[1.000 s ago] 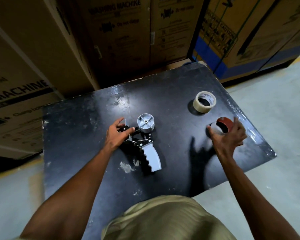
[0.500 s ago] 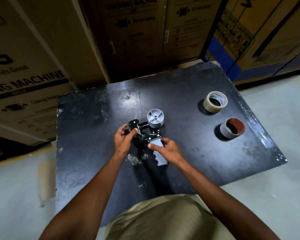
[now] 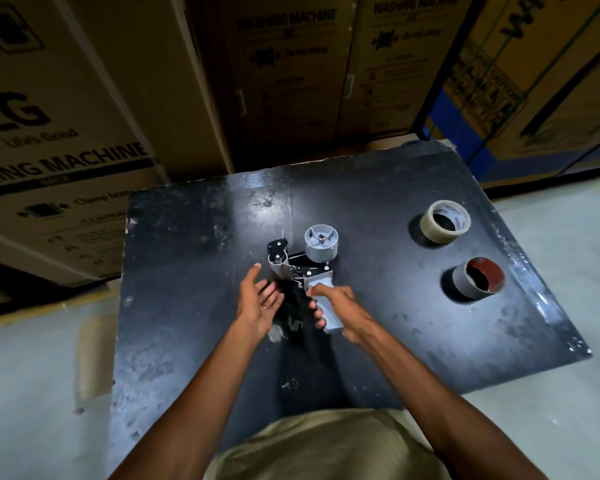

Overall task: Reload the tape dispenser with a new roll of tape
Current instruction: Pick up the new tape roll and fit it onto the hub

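A grey hand-held tape dispenser [image 3: 312, 265] lies at the middle of the black table [image 3: 194, 306], its bare spool hub pointing up with no roll on it. My right hand [image 3: 340, 306] is closed around the dispenser's grey handle. My left hand [image 3: 260, 299] hovers open just left of the handle, fingers spread, near the dispenser's front roller. A clear, pale roll of tape [image 3: 445, 221] stands at the far right of the table. Nearer on the right stands an empty grey cardboard core [image 3: 478, 278] with a red-brown inside.
Tall cardboard washing-machine boxes [image 3: 291, 81] stand close behind the table and to its left. A blue-banded box [image 3: 534, 98] is at the back right. Pale concrete floor [image 3: 568, 306] surrounds the table on both sides.
My right hand left the grey core on the right, crossed to the dispenser and closed on its handle. My left hand let go of the dispenser's front and opened.
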### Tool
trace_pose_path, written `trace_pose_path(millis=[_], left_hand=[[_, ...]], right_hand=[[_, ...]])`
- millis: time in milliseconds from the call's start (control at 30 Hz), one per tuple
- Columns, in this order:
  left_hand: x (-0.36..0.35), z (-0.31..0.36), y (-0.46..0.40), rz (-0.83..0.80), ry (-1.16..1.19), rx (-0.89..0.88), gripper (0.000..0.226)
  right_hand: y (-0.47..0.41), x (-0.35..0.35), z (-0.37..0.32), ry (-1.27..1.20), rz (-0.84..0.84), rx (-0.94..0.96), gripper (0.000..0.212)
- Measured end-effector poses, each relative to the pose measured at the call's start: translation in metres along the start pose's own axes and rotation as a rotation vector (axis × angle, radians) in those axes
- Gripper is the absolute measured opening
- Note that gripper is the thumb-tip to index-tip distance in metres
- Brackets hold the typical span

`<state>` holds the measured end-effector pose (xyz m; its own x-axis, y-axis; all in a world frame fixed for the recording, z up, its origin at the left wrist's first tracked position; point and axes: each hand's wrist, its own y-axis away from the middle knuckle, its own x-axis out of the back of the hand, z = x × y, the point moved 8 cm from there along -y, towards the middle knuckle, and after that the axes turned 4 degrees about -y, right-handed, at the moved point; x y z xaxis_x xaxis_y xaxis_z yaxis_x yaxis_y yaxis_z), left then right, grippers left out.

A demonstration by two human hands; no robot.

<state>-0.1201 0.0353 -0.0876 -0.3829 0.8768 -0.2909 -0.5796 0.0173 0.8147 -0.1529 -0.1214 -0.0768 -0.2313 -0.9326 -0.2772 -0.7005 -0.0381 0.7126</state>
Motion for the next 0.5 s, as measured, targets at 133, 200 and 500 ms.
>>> trace_pose_path(millis=[133, 200, 500], left_hand=[[-0.028, 0.005, 0.018, -0.102, 0.104, 0.089, 0.072], [-0.041, 0.016, 0.031, -0.131, 0.104, 0.077, 0.071], [-0.070, 0.070, 0.067, -0.174, -0.033, -0.017, 0.072]], right_hand=[[0.012, -0.014, -0.025, -0.060, -0.007, 0.013, 0.007], [0.022, -0.019, -0.041, -0.069, 0.002, 0.051, 0.009], [0.070, -0.036, -0.100, 0.005, 0.018, 0.217, 0.013]])
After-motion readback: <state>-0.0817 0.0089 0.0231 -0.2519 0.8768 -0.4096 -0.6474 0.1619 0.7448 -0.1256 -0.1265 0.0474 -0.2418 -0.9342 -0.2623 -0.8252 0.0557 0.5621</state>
